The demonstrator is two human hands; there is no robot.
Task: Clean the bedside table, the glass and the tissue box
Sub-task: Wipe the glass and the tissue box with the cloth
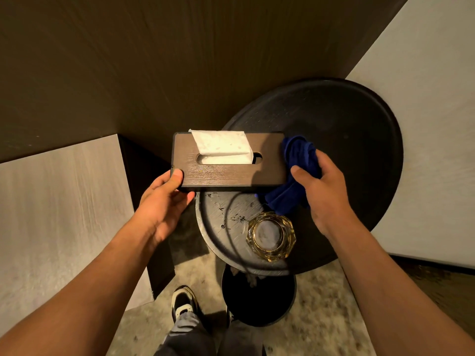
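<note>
Wooden tissue box (228, 160) is held above the table, gripped at its left end by the left hand (164, 199), thumb on top. Right hand (321, 191) is closed around a bunched blue cloth (295, 170) pressed to the box's right end. A white tissue (221, 146) stands from the slot. Below, the glass (270, 236) sits upright on the smaller round table (218, 227), whose surface shows marks.

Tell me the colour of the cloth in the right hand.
Deep blue; the cloth shows clearly in the head view, against the tissue box.
</note>
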